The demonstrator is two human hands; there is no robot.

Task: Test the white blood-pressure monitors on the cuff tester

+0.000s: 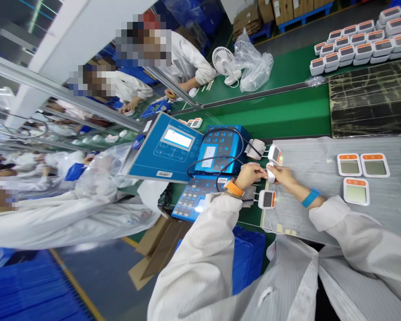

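My left hand (250, 175), with an orange watch at its wrist, has its fingers pinched at the left side of a small white device (271, 173). On the other side of that device, my right hand (285, 176), with a blue band at the wrist, grips it. Just above the hands lies a white and orange device (274, 154), joined to a white plug block (255, 149). Below them another white and orange device (267, 199) is connected by prongs on its left. Blue instruments (217, 151) with black cables stand left of my hands.
Three white-orange devices (355, 191) lie on the grey mat (307, 214) at right. Many stacked devices (363, 51), a black-covered panel (370, 100), a small fan (223, 61) and a plastic bag (254, 67) are farther back. People in white coats sit at left. A blue bin (249, 254) is below.
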